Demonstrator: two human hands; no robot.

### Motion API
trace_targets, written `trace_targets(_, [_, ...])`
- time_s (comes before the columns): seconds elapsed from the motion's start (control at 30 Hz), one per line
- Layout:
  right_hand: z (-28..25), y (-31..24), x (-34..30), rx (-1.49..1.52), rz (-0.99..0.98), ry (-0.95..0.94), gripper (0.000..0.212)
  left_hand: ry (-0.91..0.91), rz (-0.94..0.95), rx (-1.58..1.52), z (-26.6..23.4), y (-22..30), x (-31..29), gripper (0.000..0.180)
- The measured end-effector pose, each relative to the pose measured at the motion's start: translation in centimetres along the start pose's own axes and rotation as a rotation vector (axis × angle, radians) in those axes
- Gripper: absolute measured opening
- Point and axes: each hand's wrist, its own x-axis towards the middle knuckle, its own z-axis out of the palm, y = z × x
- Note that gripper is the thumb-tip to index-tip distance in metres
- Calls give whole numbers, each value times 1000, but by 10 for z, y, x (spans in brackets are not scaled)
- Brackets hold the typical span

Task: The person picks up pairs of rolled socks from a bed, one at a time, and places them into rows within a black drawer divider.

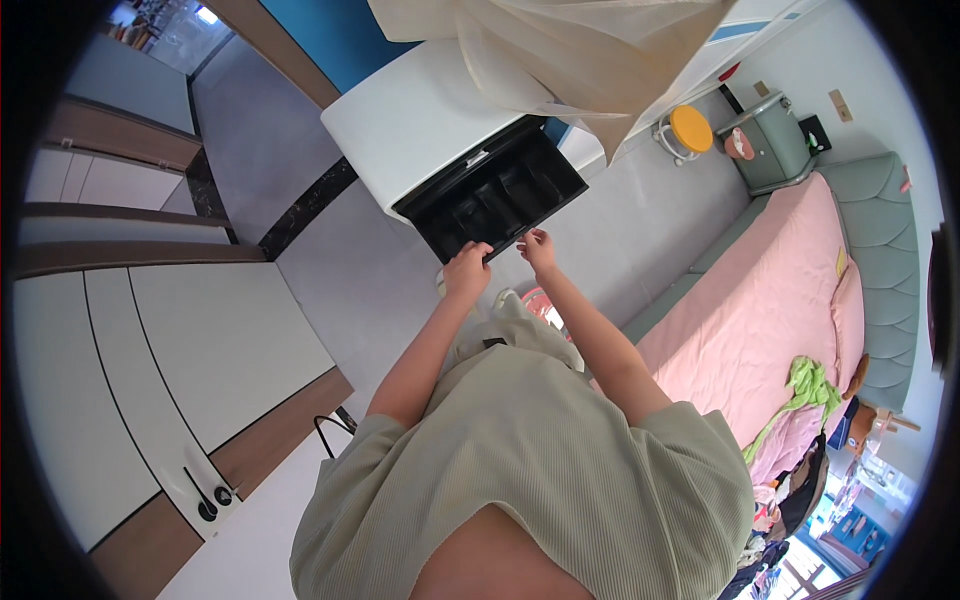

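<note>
A black tilt-out compartment (497,197) leans out of a white cabinet (430,110) in front of me, and dividers show inside it. My left hand (467,268) is closed over the compartment's near edge, toward its left corner, fingers bent over the rim. A short way to the right, my right hand (538,252) is right by the same edge, its fingers curled and pinched together. What those fingers hold, if anything, is too small to make out.
Beige sheer cloth (560,50) hangs over the cabinet. A bed with pink bedding (750,290) stands to the right, beyond it a yellow round stool (690,129) and a grey-green bedside cabinet (775,150). A white door (215,340) is at left. Something pink (543,305) lies near my feet.
</note>
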Motion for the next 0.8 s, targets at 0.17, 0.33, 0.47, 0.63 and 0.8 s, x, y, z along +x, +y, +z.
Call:
trace_targets(0.17, [-24,13,-7,64,-6,-37,37,-16,27,11,17,5,-14,26])
trace_targets(0.33, [-35,20,-9,71,-5,-107,34,33,-2,5,29,7,-24,26])
trace_targets(0.47, [-33,18,-9,38,36,-93,32,24,-9,17,28,7,-26,28])
trace_targets(0.63, [-36,18,-8,58,43,-108,35,6,-41,35,26,16,-29,30])
trace_targets(0.8, [-36,16,-20,77,42,-76,38,114,-17,-111,28,22,-34,31])
